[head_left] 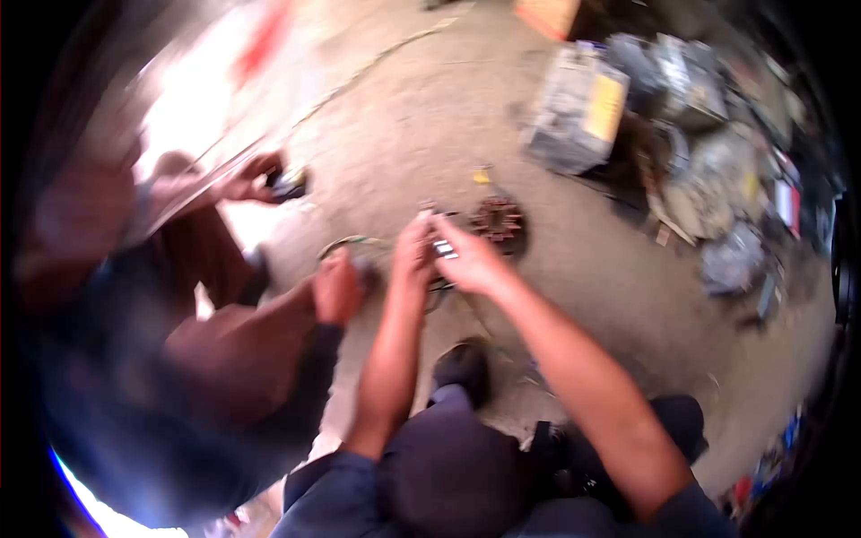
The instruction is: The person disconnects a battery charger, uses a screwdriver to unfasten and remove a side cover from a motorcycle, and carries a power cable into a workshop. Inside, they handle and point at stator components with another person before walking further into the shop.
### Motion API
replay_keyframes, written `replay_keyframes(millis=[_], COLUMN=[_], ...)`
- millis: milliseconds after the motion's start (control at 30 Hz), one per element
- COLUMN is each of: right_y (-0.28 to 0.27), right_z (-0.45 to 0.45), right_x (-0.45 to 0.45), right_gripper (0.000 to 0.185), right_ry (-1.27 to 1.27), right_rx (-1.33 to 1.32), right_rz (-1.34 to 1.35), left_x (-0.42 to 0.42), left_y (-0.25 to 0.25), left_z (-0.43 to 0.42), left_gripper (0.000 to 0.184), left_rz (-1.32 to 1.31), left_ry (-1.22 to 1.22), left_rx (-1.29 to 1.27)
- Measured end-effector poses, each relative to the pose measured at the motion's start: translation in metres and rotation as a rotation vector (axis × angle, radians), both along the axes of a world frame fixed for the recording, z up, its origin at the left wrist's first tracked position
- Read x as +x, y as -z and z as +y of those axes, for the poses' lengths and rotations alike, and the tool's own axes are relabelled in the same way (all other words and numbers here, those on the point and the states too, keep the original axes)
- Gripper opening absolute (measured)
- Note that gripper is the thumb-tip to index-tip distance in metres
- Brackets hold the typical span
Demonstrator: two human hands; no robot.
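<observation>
My left hand and my right hand meet at the centre, above the floor. Both have their fingers closed together around a small part with bright silvery bits; blur and the fingers hide what it is. Just beyond my right hand lies a round copper-wound coil, like a motor stator, with a yellow tag near it. A greenish wire curves beside my left hand, close to a co-worker's hand.
At the left crouches a co-worker, whose other hand holds something dark. A twisted rope or cable crosses the floor. On the right stand a grimy box with a yellow label and piled scrap.
</observation>
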State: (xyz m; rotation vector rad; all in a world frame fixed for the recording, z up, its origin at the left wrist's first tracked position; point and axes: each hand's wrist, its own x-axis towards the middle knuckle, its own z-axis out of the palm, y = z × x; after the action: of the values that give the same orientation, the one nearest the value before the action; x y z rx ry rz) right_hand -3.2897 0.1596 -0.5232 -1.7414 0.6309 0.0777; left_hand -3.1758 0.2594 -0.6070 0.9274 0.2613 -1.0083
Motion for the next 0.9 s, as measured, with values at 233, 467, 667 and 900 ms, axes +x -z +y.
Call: replay_keyframes(millis=[233, 467, 667, 900], right_y=[-0.033, -0.05, 0.001, 0.073], right_z=[-0.015, -0.064, -0.255, -0.333], right_x=[-0.02, -0.079, -0.162, -0.168], right_gripper=[0.065, 0.062, 0.046, 0.033], right_ry=[0.053, 0.397, 0.968, 1.211], right_rx=[0.042, 0.084, -0.519, -0.408], right_rz=[0.091, -0.083, 0.258, 0.524], left_x=[0.003, -0.002, -0.002, -0.005], left_y=[0.02, 0.007, 0.021, 0.008], left_z=[0.0, -0.004, 0.001, 0.0], left_gripper=[0.021, 0.023, 0.023, 0.019], left_rz=[0.1, 0.071, 0.052, 0.042], left_ry=[-0.028, -0.103, -0.099, -0.074], left_rx=[0.001, 0.0, -0.059, -0.019])
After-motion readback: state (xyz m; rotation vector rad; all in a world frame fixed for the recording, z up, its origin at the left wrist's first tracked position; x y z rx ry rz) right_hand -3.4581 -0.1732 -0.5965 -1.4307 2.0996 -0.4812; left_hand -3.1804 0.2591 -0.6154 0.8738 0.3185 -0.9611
